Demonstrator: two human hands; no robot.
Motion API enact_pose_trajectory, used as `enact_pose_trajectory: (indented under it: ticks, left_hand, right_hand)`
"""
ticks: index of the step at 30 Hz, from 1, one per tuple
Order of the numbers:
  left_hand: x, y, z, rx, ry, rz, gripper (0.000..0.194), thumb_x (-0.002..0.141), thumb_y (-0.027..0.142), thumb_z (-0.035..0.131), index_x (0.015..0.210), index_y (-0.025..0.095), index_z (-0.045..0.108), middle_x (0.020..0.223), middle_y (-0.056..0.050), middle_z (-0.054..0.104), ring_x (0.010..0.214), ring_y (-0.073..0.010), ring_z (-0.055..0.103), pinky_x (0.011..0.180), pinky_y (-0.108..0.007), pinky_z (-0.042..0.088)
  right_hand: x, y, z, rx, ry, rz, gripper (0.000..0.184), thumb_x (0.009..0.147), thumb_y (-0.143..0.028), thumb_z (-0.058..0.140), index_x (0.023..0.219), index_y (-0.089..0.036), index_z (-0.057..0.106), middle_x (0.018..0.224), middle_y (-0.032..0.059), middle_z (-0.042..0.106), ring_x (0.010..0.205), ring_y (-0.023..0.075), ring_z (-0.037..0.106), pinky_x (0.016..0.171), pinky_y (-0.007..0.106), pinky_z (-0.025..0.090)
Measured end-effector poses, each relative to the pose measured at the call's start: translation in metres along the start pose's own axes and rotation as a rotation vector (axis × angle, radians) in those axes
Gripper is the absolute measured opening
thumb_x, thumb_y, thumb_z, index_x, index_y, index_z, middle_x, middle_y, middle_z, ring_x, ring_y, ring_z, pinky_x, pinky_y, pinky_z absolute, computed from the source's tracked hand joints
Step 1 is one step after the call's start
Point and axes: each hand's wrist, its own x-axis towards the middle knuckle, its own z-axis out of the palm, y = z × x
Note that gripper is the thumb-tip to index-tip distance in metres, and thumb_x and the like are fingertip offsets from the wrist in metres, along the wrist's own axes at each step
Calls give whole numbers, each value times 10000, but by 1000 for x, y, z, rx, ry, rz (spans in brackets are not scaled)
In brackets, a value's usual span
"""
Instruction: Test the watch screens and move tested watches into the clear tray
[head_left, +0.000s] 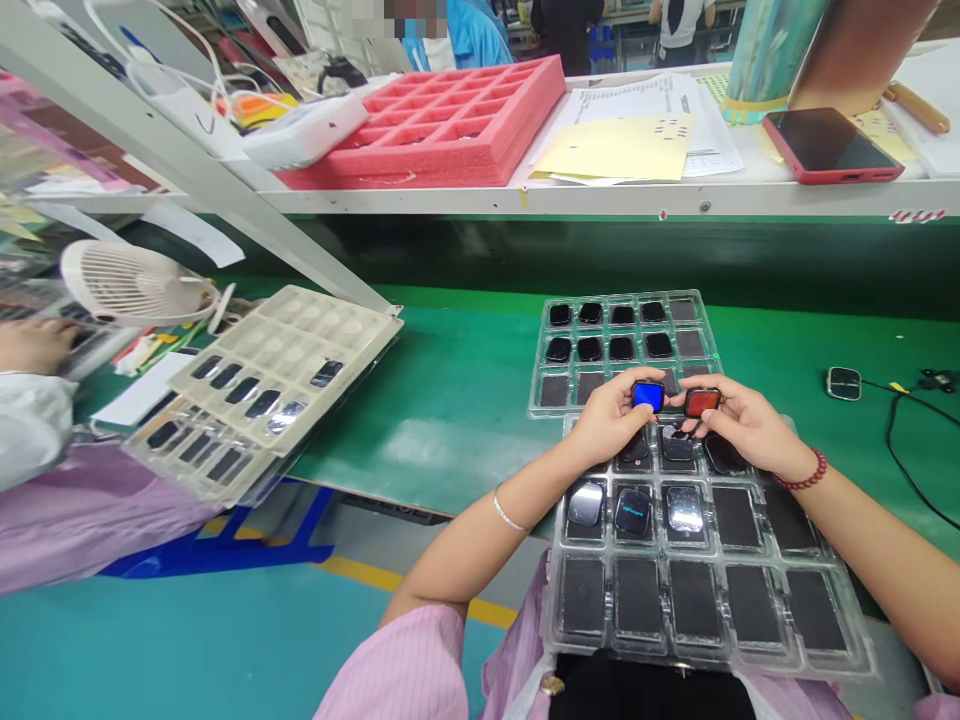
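Note:
My left hand (616,412) is closed on a smartwatch body with a lit blue screen (648,396). In my right hand (742,415) is a second smartwatch body, its screen glowing red (702,402). Both are held side by side above a clear plastic tray (559,605) that rests at the table's front edge and over my lap. Several watch bodies sit in that tray's upper pockets, one with a lit dark screen (634,511). Beyond my hands lies another clear tray (535,385) with two rows of dark watch bodies, partly hidden by my fingers.
A lone watch body (844,383) and a black cable (892,425) lie on the right. Cream trays (330,318) holding watch parts and a white fan (131,280) are at left, near a co-worker's hand (34,347). The shelf holds a red foam tray (517,130) and a phone (832,143).

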Motion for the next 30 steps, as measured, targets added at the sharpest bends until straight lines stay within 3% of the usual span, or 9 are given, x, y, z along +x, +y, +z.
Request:
enact_pose_trajectory:
  ticks: [9,17,25,30]
  left_hand:
    - [-1,4,0,45,6,7,446,773,145,618,1216,168,572,985,-78,673,893,-185,649,768,-303,533]
    - [-1,3,0,-11,6,-3,341,787,212,663,1118,150,612,920,-63,675,740,-124,624,689,-259,514]
    - [-1,8,0,-74,-19,-71,329,813,444,664,938,140,644,761,-39,665,655,-129,636,580,-239,517]
    - [-1,9,-2,-41,-9,-98,341,873,455,578,970,140,667,799,-67,716,598,-129,658,488,-199,431]
  right_hand:
    - [1,-1,-1,-26,-14,-10,316,921,-269,585,1232,-222,564,1163,119,698,809,189,727,679,327,600]
    - [0,-3,0,-34,5,6,318,922,-304,582,1227,-216,584,1116,114,716,783,197,730,665,345,611]
    - [0,-11,-2,31,45,73,263,916,-428,592,1046,-215,676,972,79,741,651,168,710,569,291,587]
    - [1,-13,0,61,47,73,287,874,-486,646,938,-207,670,813,43,734,543,131,648,505,256,556]
